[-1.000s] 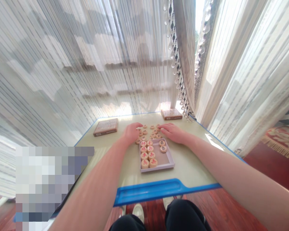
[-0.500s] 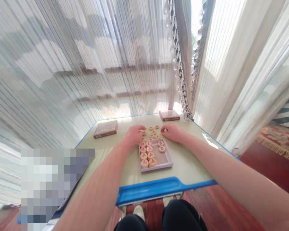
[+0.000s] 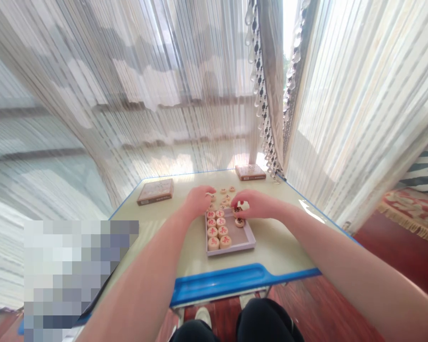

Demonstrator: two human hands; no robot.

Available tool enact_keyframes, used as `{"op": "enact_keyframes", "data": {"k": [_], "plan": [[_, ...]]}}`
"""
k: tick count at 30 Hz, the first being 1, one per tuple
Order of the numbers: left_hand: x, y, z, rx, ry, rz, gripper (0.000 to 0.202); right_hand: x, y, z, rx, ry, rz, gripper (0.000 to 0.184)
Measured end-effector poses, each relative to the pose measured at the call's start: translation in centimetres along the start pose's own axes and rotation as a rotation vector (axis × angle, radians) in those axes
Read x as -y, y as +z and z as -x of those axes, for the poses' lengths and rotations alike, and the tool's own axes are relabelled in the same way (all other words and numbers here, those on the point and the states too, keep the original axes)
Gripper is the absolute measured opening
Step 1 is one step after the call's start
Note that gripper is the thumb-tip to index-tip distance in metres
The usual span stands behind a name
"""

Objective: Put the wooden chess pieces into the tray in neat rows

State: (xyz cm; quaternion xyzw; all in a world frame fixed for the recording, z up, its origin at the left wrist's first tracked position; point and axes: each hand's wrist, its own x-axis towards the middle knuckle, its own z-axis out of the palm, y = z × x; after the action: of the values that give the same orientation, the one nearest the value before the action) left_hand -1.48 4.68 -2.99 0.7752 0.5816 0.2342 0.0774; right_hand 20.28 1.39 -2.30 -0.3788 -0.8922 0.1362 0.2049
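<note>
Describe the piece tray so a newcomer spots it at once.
Start at the pale, blue-edged tabletop and the blue trough along its near side. Just beyond the trough sits a shallow tray, the right hand at its far right corner. Unlike the two brown-sided boxes farther off, it stands open, with red-marked round pieces in two columns on its left.
</note>
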Motion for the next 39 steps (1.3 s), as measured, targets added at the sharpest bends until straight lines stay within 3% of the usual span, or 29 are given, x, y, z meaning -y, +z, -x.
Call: {"op": "enact_keyframes", "data": {"k": [14, 23, 29, 39], "plan": [[0.4, 0.3, -0.1, 0.016, 0.013, -0.03, 0.038, -0.2, 0.0, 0.1, 0.01, -0.009, -0.071, 0.017], [-0.1, 0.1, 0.0, 0.033, 0.015, -0.061, 0.038, 0.3, 0.0, 0.3, -0.003, -0.035, -0.045, 0.025], [-0.2, 0.0, 0.0, 0.044, 0.033, -0.09, 0.039, 0.9, 0.5, 0.5, 0.067, -0.051, 0.01, 0.042], [-0.3, -0.2, 0.2, 0.03, 0.009, -0.109, 0.039, 1.3, 0.2, 0.6, 0.091, -0.051, 0.013, 0.04]]}}
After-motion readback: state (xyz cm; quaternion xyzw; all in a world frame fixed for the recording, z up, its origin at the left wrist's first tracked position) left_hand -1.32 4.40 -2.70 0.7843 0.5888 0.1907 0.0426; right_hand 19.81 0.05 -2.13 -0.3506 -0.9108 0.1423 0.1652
